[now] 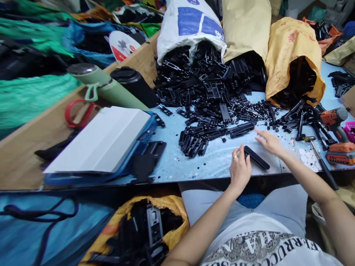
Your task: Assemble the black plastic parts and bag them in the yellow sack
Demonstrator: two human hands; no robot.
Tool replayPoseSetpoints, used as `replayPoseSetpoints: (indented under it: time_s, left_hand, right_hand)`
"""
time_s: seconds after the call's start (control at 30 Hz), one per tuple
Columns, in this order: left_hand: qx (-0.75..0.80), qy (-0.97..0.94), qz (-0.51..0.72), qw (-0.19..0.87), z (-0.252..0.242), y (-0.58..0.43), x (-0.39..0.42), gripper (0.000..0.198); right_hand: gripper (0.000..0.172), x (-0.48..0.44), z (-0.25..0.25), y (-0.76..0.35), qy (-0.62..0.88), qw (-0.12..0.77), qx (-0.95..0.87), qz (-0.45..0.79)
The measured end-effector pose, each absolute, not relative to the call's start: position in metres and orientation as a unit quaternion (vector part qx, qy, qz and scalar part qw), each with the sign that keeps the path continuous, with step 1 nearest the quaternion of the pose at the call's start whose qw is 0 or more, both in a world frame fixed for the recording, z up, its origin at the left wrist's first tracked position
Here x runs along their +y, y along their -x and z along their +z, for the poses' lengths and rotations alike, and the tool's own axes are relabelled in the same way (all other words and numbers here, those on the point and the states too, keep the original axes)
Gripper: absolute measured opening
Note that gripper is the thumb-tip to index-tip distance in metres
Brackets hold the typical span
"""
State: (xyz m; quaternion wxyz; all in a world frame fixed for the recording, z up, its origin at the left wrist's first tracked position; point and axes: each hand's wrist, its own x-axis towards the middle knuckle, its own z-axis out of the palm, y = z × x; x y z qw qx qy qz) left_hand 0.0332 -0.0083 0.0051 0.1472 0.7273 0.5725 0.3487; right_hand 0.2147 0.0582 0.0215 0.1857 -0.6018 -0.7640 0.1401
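My left hand (240, 169) is closed at the near edge of the table, its thumb and fingers at the upper end of a long black plastic part (257, 158) with rounded ends. That part slants down to the right, low over the tabletop. My right hand (269, 142) reaches beyond it with fingers stretched and apart, and nothing shows in them. Just past those fingertips lie long black bars (242, 129). Left of them is a group of black slotted pieces (193, 142). Small screws and pins (253, 111) are scattered behind.
A large heap of black parts (199, 85) spills from a white sack (191, 26) and a yellow sack (296, 48). On the right are an orange cordless drill (334, 125) and a hammer (318, 155). Papers (100, 140), red scissors (79, 114) and a green bottle (111, 87) occupy the left.
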Motion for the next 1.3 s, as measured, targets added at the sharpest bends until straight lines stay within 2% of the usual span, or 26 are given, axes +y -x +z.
replayPoseSetpoints:
  time_s: [0.03,0.1,0.17,0.27,0.37,0.5,0.6,0.7,0.8,0.93,1.13,1.3]
  left_hand:
    - [0.55,-0.769,0.298,0.131,0.006,-0.032,-0.007,0.047]
    - [0.45,-0.863,0.203,0.109,0.01,-0.031,0.0,0.05]
    - [0.35,-0.922,0.134,0.099,0.016,-0.03,0.009,0.047]
    - [0.337,-0.933,0.098,0.075,0.022,-0.028,0.019,0.04]
    - [0.382,-0.918,0.088,0.066,0.021,-0.024,0.018,0.036]
    - [0.4,-0.906,0.076,0.112,0.013,-0.022,0.017,0.031]
    - [0.381,-0.906,0.076,0.168,0.01,-0.024,0.022,0.032]
    - [0.353,-0.912,0.078,0.196,0.011,-0.03,0.027,0.034]
    - [0.352,-0.913,0.076,0.193,0.014,-0.04,0.028,0.039]
    - [0.353,-0.915,0.073,0.184,0.015,-0.047,0.027,0.063]
    - [0.362,-0.903,0.132,0.187,0.006,-0.039,0.024,0.057]
    - [0.324,-0.909,0.188,0.182,0.003,-0.034,0.019,0.059]
  right_hand:
    - [0.041,0.08,0.027,-0.224,0.668,0.161,-0.723,0.072]
    - [0.044,0.122,0.036,-0.24,0.738,0.152,-0.657,0.013]
    - [0.043,0.155,0.042,-0.252,0.77,0.142,-0.622,-0.001]
    - [0.034,0.176,0.044,-0.257,0.778,0.122,-0.616,0.004]
    - [0.032,0.16,0.043,-0.258,0.758,0.111,-0.643,0.011]
    - [0.035,0.09,0.046,-0.262,0.678,0.073,-0.729,0.057]
    - [0.031,0.026,0.046,-0.265,0.546,0.02,-0.834,0.078]
    - [0.036,-0.018,0.036,-0.265,0.441,-0.035,-0.896,0.042]
    - [0.038,-0.036,0.021,-0.263,0.488,-0.05,-0.871,0.003]
    - [0.039,-0.04,0.014,-0.259,0.526,-0.036,-0.849,-0.043]
    - [0.038,-0.047,0.032,-0.247,0.514,-0.026,-0.853,-0.089]
    - [0.036,-0.05,0.053,-0.242,0.505,-0.06,-0.86,-0.045]
